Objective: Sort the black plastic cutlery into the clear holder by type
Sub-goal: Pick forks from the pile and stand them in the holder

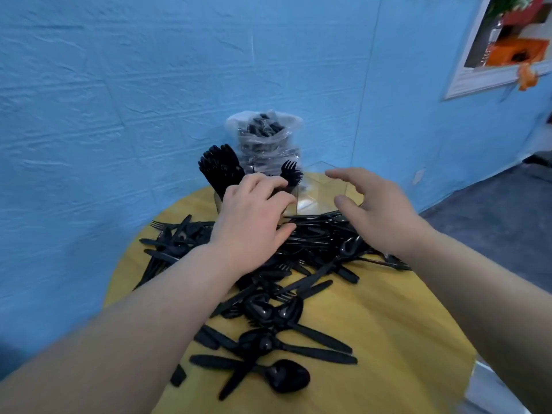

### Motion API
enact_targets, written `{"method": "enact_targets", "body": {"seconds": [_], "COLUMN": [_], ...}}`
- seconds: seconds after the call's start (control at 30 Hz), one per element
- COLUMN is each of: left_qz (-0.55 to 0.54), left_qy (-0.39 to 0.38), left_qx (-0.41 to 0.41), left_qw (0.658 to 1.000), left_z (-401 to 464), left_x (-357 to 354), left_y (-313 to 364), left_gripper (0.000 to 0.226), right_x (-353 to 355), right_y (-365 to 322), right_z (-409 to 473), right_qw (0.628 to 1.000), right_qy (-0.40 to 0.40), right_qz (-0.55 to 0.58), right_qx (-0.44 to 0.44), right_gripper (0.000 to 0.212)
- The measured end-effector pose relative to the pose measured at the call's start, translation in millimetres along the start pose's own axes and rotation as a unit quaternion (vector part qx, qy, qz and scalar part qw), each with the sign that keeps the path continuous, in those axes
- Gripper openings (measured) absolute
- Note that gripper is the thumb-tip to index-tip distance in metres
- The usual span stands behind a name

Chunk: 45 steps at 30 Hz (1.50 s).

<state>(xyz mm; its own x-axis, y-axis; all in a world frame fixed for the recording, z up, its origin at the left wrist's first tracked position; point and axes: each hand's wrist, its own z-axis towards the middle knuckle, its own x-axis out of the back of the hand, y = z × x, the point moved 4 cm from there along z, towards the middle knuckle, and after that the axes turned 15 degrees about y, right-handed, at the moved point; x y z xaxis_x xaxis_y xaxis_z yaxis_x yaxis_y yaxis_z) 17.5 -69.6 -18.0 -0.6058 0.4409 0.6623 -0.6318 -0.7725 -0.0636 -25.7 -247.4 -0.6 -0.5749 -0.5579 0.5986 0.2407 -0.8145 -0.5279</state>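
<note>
Reaching over the loose black plastic cutlery [286, 282] under my wrists, my left hand [254, 216] curls at the clear acrylic holder [316, 192]; my right hand [379, 213] hovers spread, empty. Light, slick pieces (pinch mid-handle). A plastic-wrapped cutlery bundle [265, 138] crowds beyond my fingertips.
</note>
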Motion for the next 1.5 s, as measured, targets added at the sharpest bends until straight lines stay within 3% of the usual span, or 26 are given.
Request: {"method": "enact_targets", "body": {"seconds": [0.17,0.23,0.37,0.6,0.73,0.83,1.13,1.27,1.5], "left_qz": [-0.069,-0.083,-0.063,-0.046,-0.039,-0.030,0.007,0.015,0.032], "left_qy": [-0.110,-0.147,-0.215,-0.205,-0.202,-0.197,-0.200,-0.243,-0.289], "left_qx": [0.027,0.041,0.047,0.024,-0.002,-0.019,-0.006,-0.003,-0.006], "left_qw": [0.991,0.985,0.973,0.977,0.979,0.980,0.980,0.970,0.957], "left_z": [-33.4,-41.8,-49.4,-40.0,-29.8,-19.1,18.9,29.0,12.1], "left_x": [-8.5,-13.9,-24.7,-34.4,-44.9,-53.6,-91.3,-110.4,-101.0], "left_y": [43.3,58.5,80.0,102.3,112.6,118.4,113.9,109.8,101.0], "left_gripper": [0.035,0.036,0.045,0.050,0.049,0.051,0.056,0.057,0.054], "right_x": [34.2,35.2,26.0,24.4,34.8,40.9,5.1,-5.1,-8.2], "right_y": [66.1,84.6,88.1,76.8,88.7,111.8,168.6,162.8,139.2], "right_z": [-84.2,-105.0,-117.7,-124.4,-112.8,-92.8,-32.7,-40.4,-62.4], "right_qw": [0.982,0.970,0.967,0.976,0.989,0.978,0.960,0.965,0.973], "right_qy": [0.091,0.061,-0.036,-0.090,0.015,0.066,-0.104,-0.096,-0.096], "right_qz": [-0.114,-0.175,-0.209,-0.189,-0.118,-0.163,-0.214,-0.226,-0.198], "right_qx": [-0.117,-0.156,-0.141,-0.060,-0.085,-0.109,-0.147,-0.091,-0.077], "right_gripper": [0.033,0.035,0.048,0.036,0.030,0.035,0.059,0.054,0.049]}}
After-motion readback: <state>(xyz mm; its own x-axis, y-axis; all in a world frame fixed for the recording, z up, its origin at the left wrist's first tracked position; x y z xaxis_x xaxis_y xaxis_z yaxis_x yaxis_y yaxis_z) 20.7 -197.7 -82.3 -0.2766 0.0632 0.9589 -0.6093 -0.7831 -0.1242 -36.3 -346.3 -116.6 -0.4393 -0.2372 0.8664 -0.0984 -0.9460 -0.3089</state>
